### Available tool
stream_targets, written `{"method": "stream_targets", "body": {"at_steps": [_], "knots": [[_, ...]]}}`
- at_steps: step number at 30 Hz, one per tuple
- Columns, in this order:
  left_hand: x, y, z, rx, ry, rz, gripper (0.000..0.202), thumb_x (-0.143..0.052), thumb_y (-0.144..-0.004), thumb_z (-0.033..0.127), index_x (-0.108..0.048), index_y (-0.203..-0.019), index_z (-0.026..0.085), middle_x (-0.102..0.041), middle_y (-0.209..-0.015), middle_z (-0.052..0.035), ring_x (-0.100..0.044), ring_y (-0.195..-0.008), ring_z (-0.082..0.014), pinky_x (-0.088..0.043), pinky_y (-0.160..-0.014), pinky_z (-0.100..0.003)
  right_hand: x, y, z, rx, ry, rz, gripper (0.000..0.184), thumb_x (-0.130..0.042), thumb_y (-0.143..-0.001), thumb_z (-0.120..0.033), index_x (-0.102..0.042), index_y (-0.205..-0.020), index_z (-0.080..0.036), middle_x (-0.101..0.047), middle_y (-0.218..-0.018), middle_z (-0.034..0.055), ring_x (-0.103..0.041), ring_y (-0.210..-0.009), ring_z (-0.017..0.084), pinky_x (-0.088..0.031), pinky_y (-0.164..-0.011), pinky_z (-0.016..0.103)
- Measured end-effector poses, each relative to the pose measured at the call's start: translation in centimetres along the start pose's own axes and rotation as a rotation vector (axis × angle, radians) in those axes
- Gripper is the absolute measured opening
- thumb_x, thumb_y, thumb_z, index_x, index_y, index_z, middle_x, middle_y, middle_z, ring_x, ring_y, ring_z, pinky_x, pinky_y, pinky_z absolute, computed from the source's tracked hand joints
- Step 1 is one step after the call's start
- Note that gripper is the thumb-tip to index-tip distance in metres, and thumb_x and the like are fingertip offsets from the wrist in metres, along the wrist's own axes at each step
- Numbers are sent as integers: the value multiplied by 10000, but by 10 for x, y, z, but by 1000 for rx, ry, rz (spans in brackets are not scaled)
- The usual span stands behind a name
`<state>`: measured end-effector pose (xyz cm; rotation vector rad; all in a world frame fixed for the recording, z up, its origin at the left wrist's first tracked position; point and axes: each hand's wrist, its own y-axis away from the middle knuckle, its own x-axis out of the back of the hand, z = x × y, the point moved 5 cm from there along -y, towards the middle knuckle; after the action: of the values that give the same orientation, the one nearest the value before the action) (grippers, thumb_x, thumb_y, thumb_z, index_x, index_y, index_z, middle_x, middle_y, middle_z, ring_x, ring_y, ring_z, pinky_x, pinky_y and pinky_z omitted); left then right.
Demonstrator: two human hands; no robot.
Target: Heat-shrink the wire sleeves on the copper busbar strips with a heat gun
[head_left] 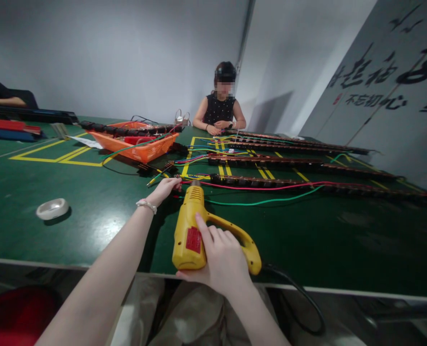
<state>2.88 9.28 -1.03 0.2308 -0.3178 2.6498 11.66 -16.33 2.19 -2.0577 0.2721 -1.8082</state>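
Observation:
My right hand (222,254) is wrapped round the body of a yellow heat gun (189,228), with the index finger lying along its side. The gun's metal nozzle (196,183) points away from me, toward the wires. My left hand (164,189), wearing a beaded bracelet, is closed by the nozzle and pinches the end of a red wire (249,187); the fingertips are partly hidden. Below the red wire a green wire (256,203) runs to the right. Just beyond lies a long black strip (263,182) with coloured leads at its left end.
An orange basket (141,151) holds more black strips and wires. Other long strips (271,161) lie across the green table (108,230). A white ring-shaped object (52,209) sits at left. A co-worker (220,108) sits opposite. The gun's black cord (299,288) hangs over the front edge.

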Motion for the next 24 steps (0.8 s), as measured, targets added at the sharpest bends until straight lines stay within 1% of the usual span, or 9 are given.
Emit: {"method": "stream_targets", "body": {"at_steps": [2,5,8,11,15,17,19,21,24], "knots": [[1,0,-1,40,-17,27,420,-577,-662,568,-482,-521,183,-528,-551,-15,-487,-579,-158,-376,-596,-291,-4,-6,-11,25,-29,-13,1113,-497,-621,-813,-249,-1443,-105,-552,-878,82,-530,-753,241,-432,-711,400],[3,-2,-5,93,-15,54,448,-606,-612,597,-591,-644,151,-560,-588,-7,-477,-568,-147,-354,-548,-272,-8,-13,-20,40,-44,-17,1147,-506,-586,-832,-244,-1444,-116,-545,-869,78,-528,-750,240,-435,-706,400],[5,-2,-9,107,-8,66,478,-614,-610,608,-608,-679,135,-565,-598,0,-464,-556,-131,-339,-531,-258,-11,-14,-23,43,-49,-39,1146,-504,-589,-832,-252,-1440,-107,-546,-880,87,-529,-753,245,-434,-701,405],[6,-2,-12,129,2,59,463,-606,-637,601,-591,-672,140,-554,-592,4,-455,-545,-126,-333,-523,-258,-10,-13,-18,61,-72,-66,1131,-503,-599,-826,-258,-1439,-110,-553,-892,88,-537,-769,249,-432,-723,410],[7,-2,-12,95,-21,61,412,-600,-676,557,-506,-582,167,-518,-561,9,-448,-535,-124,-353,-544,-263,-5,-9,-1,85,-122,-62,1158,-520,-574,-830,-239,-1450,-127,-570,-918,79,-551,-804,249,-430,-763,408],[7,-2,-11,59,-19,50,412,-583,-699,543,-470,-552,176,-527,-575,3,-470,-558,-129,-379,-584,-264,-2,-5,10,97,-133,-60,1148,-529,-582,-818,-227,-1455,-134,-580,-947,83,-560,-834,252,-428,-789,411],[6,-3,-10,32,-5,23,413,-571,-709,543,-465,-548,178,-555,-608,-13,-507,-609,-144,-404,-639,-267,2,-1,22,98,-133,-67,1125,-538,-600,-800,-230,-1454,-136,-589,-961,88,-567,-851,255,-428,-803,414],[5,-2,-9,24,8,-3,415,-567,-711,549,-467,-549,180,-575,-634,-31,-535,-657,-161,-417,-683,-275,7,4,36,75,-127,-72,1120,-555,-596,-792,-245,-1448,-135,-599,-967,90,-574,-857,256,-433,-801,413],[4,-1,-6,16,19,-12,421,-575,-708,544,-445,-530,186,-577,-630,-40,-546,-673,-172,-422,-705,-287,15,13,58,17,-115,-58,1144,-598,-560,-786,-260,-1440,-137,-615,-980,89,-586,-865,252,-445,-793,398]]}}
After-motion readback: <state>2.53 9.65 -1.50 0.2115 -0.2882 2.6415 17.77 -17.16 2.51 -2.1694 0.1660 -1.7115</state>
